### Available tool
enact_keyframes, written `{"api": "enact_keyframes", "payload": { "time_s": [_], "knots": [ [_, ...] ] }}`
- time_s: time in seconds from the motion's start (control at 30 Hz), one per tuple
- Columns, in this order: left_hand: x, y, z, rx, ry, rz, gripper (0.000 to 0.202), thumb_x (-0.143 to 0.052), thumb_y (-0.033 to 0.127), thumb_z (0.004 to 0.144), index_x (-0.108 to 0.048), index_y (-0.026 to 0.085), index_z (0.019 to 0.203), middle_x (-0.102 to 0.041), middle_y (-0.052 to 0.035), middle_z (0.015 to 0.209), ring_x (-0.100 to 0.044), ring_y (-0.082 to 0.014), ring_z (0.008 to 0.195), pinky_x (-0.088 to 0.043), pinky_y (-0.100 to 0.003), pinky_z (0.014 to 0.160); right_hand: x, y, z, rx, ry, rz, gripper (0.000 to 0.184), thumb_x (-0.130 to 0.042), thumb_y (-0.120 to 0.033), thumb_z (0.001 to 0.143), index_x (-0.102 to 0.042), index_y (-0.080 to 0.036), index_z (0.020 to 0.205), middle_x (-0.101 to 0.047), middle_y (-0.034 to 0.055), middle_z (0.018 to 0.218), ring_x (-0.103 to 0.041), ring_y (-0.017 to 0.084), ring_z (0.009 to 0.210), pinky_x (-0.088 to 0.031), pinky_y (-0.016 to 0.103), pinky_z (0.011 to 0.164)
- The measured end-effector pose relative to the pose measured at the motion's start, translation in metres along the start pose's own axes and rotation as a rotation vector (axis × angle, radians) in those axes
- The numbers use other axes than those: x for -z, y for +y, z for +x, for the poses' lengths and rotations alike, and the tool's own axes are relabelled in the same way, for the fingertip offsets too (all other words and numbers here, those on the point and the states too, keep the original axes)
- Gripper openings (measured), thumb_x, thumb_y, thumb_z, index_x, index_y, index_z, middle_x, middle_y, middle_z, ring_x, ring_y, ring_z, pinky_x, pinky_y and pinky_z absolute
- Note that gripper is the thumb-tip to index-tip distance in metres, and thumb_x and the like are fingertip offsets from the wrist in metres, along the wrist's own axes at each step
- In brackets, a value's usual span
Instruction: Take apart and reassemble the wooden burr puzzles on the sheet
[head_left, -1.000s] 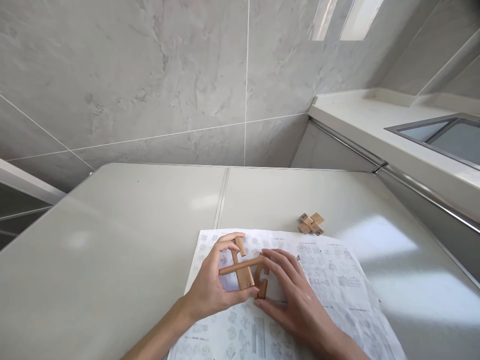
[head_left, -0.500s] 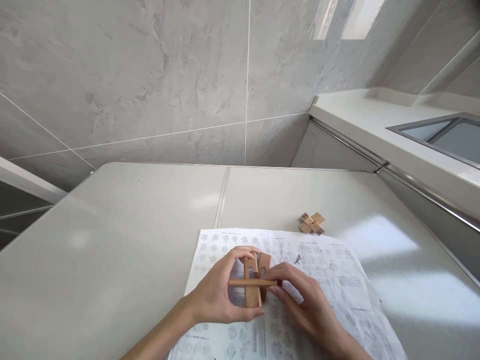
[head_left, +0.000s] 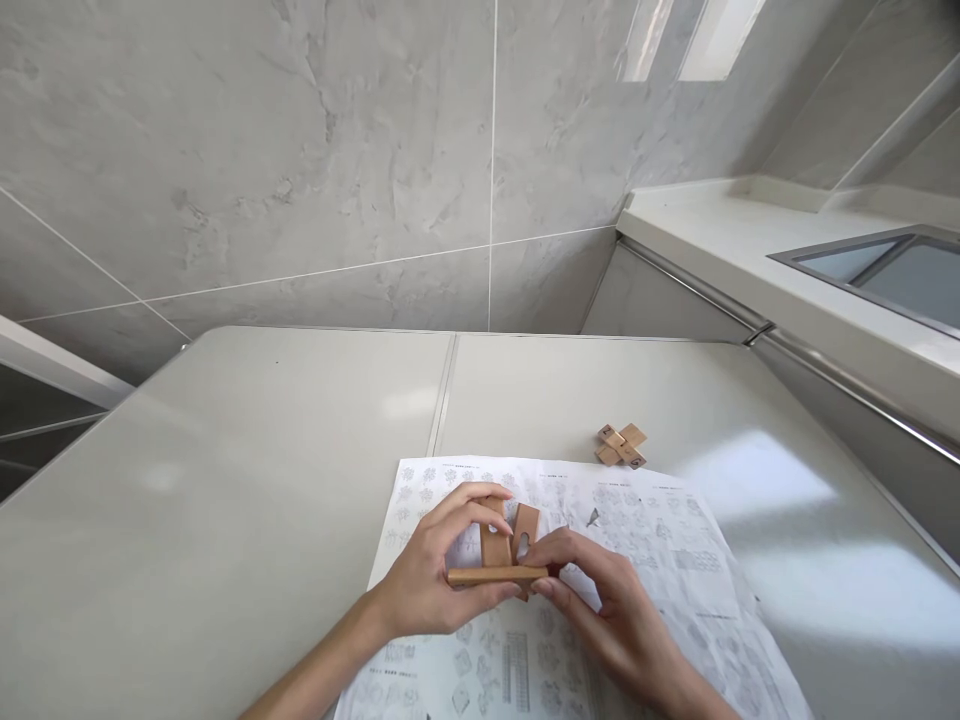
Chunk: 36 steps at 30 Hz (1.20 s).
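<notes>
Over a printed sheet, both hands are closed on light-brown wooden puzzle pieces. My left hand curls round an upright slotted wooden piece, fingers at its far end and thumb at the near side. A long wooden bar lies crosswise in front of it, along the left thumb. My right hand pinches the right end of that bar between thumb and fingers. Another slotted piece leans just behind the right fingertips. How the pieces touch is partly hidden by the fingers.
An assembled cross-shaped wooden puzzle with letters on it sits past the sheet's far edge, on the white table. A grey tiled wall stands behind. To the right runs a white counter with a sink.
The crosswise bar has come nearer to me and turned to show more of its face. My left fingers have shifted over the upright piece, covering its slot more.
</notes>
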<state>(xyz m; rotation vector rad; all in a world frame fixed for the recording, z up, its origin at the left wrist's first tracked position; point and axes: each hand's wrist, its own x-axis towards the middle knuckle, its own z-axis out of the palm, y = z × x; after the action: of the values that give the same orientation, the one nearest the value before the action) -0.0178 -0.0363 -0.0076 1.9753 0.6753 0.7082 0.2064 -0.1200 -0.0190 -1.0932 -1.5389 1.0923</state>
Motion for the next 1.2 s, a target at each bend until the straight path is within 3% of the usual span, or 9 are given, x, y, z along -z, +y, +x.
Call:
{"api": "enact_keyframes", "payload": {
  "time_s": [0.1,0.27,0.4,0.53,0.63,0.7,0.77,0.93,1.2],
  "knots": [
    [0.001,0.000,0.001,-0.007,-0.051,0.004,0.041,-0.083,0.028,0.088,-0.063,0.030,0.124,-0.056,-0.0107,0.147,-0.059,-0.0325,0.136,-0.050,-0.051,0.114,-0.001,-0.003,0.002,-0.018,0.017,0.041,0.014,-0.060,-0.030,0.107,-0.071,-0.025,0.102,-0.075,0.0040,0.091,-0.070,0.021,0.083,-0.055,0.032,0.076],
    [0.002,-0.001,0.000,-0.033,-0.119,0.115,0.071,-0.091,0.043,0.081,-0.056,0.035,0.142,-0.053,-0.0109,0.154,-0.055,-0.0344,0.141,-0.051,-0.052,0.114,0.000,-0.007,0.004,-0.127,0.042,0.210,0.023,-0.058,-0.040,0.108,-0.070,-0.023,0.101,-0.074,0.0063,0.092,-0.070,0.021,0.083,-0.058,0.034,0.078],
    [0.004,-0.004,0.000,-0.147,-0.031,0.301,0.040,-0.068,0.029,0.103,-0.057,0.034,0.141,-0.064,-0.0089,0.144,-0.067,-0.0257,0.126,-0.058,-0.043,0.105,0.001,-0.004,0.002,-0.187,0.012,0.292,0.024,-0.060,-0.044,0.107,-0.071,-0.023,0.102,-0.072,0.0061,0.089,-0.069,0.021,0.079,-0.057,0.033,0.073],
    [0.008,-0.010,-0.001,-0.228,0.106,0.419,0.030,-0.052,0.014,0.108,-0.065,0.028,0.131,-0.076,-0.0058,0.130,-0.074,-0.0217,0.113,-0.060,-0.038,0.096,0.001,-0.003,-0.002,-0.193,-0.035,0.363,0.022,-0.063,-0.043,0.106,-0.071,-0.023,0.102,-0.071,0.0061,0.092,-0.067,0.020,0.079,-0.058,0.033,0.074],
    [0.010,-0.009,-0.002,-0.090,0.206,0.390,0.019,-0.054,0.023,0.109,-0.071,0.025,0.118,-0.083,-0.0021,0.102,-0.078,-0.0179,0.086,-0.062,-0.030,0.077,0.005,-0.003,-0.003,-0.195,0.009,0.301,0.023,-0.058,-0.044,0.108,-0.071,-0.025,0.106,-0.068,0.0047,0.089,-0.065,0.020,0.076,-0.056,0.032,0.071],
    [0.010,-0.005,-0.002,0.082,0.237,0.320,0.016,-0.057,0.032,0.108,-0.070,0.023,0.108,-0.080,0.0014,0.080,-0.070,-0.0131,0.060,-0.055,-0.024,0.058,0.009,-0.002,-0.002,-0.185,0.087,0.164,0.026,-0.052,-0.045,0.110,-0.070,-0.026,0.110,-0.065,0.0030,0.086,-0.061,0.019,0.072,-0.054,0.030,0.067],
    [0.007,-0.001,-0.003,0.230,0.207,0.254,0.019,-0.056,0.038,0.107,-0.066,0.022,0.113,-0.075,0.0049,0.068,-0.061,-0.0105,0.047,-0.048,-0.022,0.050,0.011,0.000,0.000,-0.171,0.158,-0.007,0.028,-0.048,-0.045,0.111,-0.070,-0.027,0.112,-0.065,0.0028,0.086,-0.061,0.019,0.073,-0.053,0.030,0.067],
    [0.000,0.002,-0.004,0.318,0.087,0.281,0.044,-0.053,0.039,0.106,-0.047,0.025,0.147,-0.058,0.0136,0.052,-0.053,-0.0116,0.043,-0.044,-0.021,0.050,0.012,0.009,0.005,-0.188,0.212,-0.304,0.030,-0.046,-0.045,0.111,-0.068,-0.026,0.105,-0.071,0.0040,0.090,-0.066,0.021,0.075,-0.053,0.032,0.068],
    [-0.007,-0.006,-0.006,0.277,0.023,0.402,0.043,-0.049,0.036,0.108,-0.043,0.025,0.148,-0.055,0.0131,0.054,-0.055,-0.0132,0.044,-0.044,-0.022,0.052,0.008,0.017,0.003,-0.267,0.244,-0.377,0.032,-0.048,-0.049,0.110,-0.068,-0.025,0.109,-0.075,0.0068,0.091,-0.067,0.022,0.069,-0.054,0.034,0.061]
  ]
}}
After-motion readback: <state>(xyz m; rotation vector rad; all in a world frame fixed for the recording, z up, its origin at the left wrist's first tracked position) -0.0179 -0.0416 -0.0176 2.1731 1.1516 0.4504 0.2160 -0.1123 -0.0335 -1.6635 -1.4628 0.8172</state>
